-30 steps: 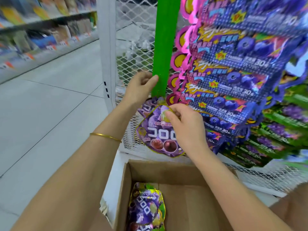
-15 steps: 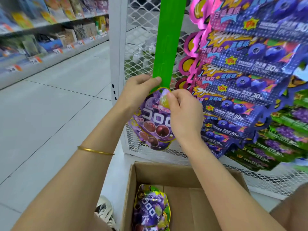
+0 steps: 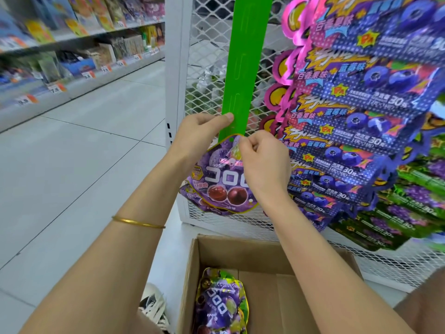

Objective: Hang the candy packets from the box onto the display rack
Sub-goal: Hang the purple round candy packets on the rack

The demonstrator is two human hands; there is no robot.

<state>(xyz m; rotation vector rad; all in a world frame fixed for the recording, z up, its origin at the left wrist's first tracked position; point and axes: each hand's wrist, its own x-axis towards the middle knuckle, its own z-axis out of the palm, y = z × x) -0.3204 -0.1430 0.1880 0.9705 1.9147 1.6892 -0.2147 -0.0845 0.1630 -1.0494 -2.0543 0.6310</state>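
Purple candy packet [image 3: 224, 179] pinched by right hand [image 3: 265, 162], left hand [image 3: 199, 133] gripping green strip [image 3: 243, 68].

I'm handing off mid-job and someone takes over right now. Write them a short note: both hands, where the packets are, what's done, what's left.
Left hand: grips the lower end of the green strip, thumb on its front.
Right hand: pinches the top of a purple candy packet, held against the strip's lower end.
Done: this packet is out of the box. I cannot tell if it is hooked yet. Another purple packet shows behind it, seemingly already hung.
Left: hook this one, then hang the packets lying in the cardboard box below.
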